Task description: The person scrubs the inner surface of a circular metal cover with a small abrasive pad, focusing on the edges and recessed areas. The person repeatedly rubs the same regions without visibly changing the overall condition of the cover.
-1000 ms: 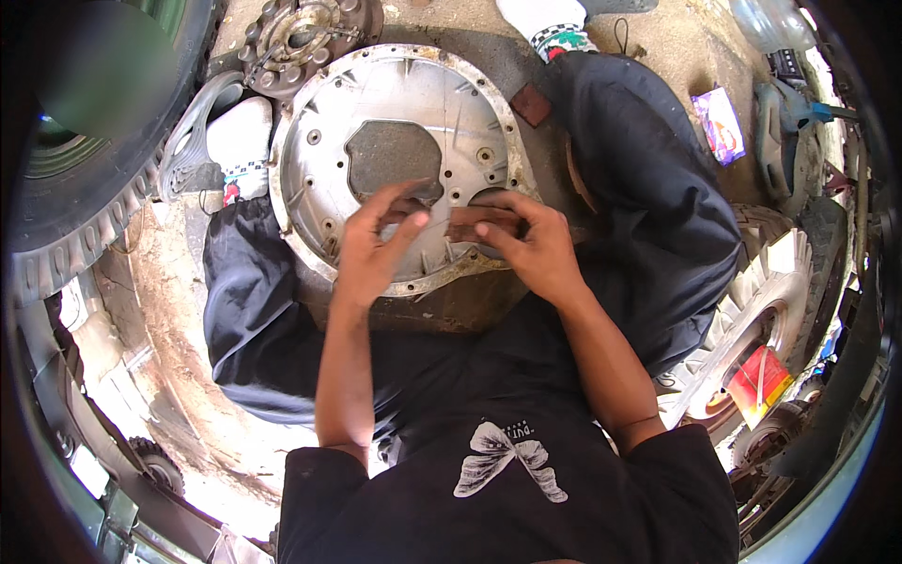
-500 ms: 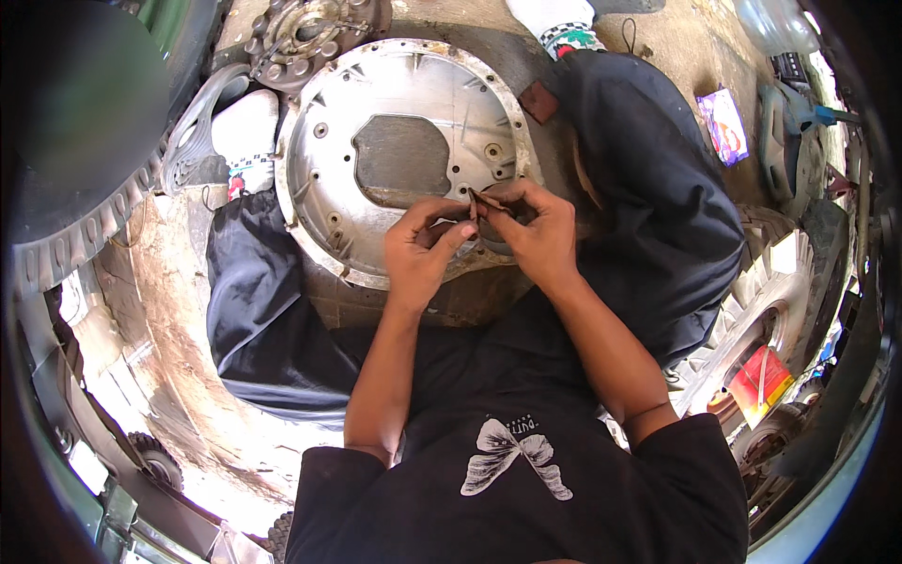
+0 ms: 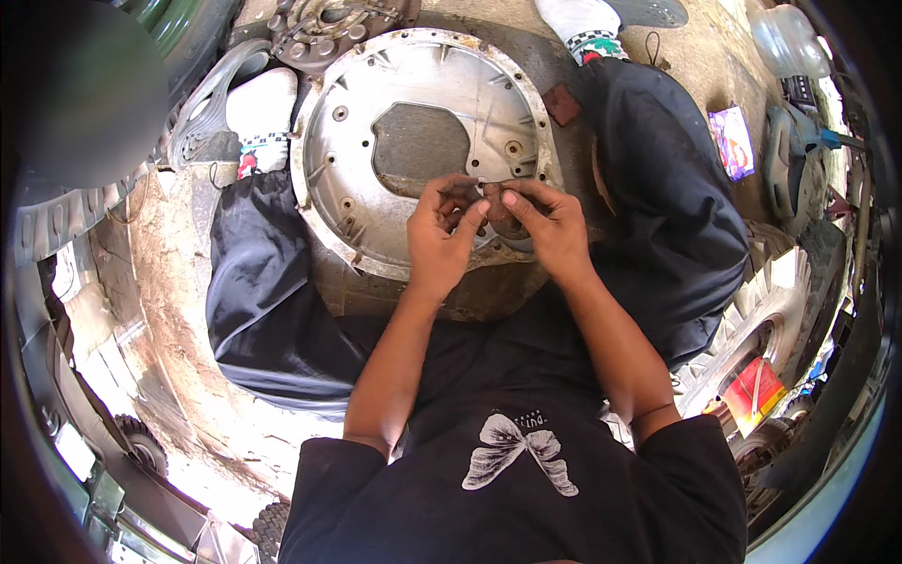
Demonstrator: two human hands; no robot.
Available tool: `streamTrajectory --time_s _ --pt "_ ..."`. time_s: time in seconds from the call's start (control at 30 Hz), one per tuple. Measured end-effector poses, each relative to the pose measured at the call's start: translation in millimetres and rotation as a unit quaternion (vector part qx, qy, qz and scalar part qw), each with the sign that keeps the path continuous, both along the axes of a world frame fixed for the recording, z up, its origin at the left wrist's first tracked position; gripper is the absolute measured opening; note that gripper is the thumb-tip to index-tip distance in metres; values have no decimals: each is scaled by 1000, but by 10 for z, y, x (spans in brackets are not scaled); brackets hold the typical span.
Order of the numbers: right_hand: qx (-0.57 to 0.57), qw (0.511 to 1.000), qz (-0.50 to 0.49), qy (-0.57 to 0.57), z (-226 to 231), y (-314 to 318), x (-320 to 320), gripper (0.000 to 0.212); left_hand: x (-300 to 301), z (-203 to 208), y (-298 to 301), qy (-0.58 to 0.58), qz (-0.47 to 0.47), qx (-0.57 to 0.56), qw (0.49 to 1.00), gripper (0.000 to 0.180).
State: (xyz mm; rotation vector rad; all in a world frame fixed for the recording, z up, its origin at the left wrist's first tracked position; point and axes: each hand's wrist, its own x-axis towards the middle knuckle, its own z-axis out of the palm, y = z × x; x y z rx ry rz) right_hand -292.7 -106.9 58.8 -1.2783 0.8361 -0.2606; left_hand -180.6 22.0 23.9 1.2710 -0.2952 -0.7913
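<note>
A small reddish-brown piece of sandpaper (image 3: 495, 201), apparently folded, is pinched between my two hands. My left hand (image 3: 440, 226) grips its left side with thumb and fingers. Thumb and forefinger of my right hand (image 3: 556, 226) hold it from the right. Both hands are over the near right part of a large round metal bell housing (image 3: 437, 75), which lies between my legs. Its inner face shows bolt holes, ribs and a big opening left of centre. My fingers hide part of the near rim area and a round recess there.
Another reddish-brown scrap (image 3: 562, 103) lies right of the housing. Beyond it sits a round clutch pressure plate (image 3: 329, 33). A purple packet (image 3: 731, 141), a clear plastic bottle (image 3: 787, 42) and a grey sandal (image 3: 780, 160) are at right. A large tyre (image 3: 75, 221) stands at left.
The sandpaper now shows a broader face between my fingers; before it was seen more edge-on. My hands stay close together. The whole view has shifted slightly, moving the housing up and right.
</note>
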Motion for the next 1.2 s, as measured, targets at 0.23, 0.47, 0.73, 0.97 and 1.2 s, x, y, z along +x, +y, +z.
streamTrajectory --time_s 0.23,0.47,0.73,0.97,1.2 --pt "60 998 -5 -21 -8 -14 -5 31 191 -54 118 29 -90 8 995 24" --pt "53 999 -9 5 -52 -48 -16 32 161 -60 79 87 -63 40 993 26" --pt "46 999 -6 13 16 -57 -35 42 151 -112 70 130 -14 -24 991 27" --pt "-330 944 28 -1 97 3 8 29 219 -131 124 122 -40 -40 991 38" --pt "-357 933 41 -21 114 15 -1 32 291 -112 150 208 -66 -103 970 42"
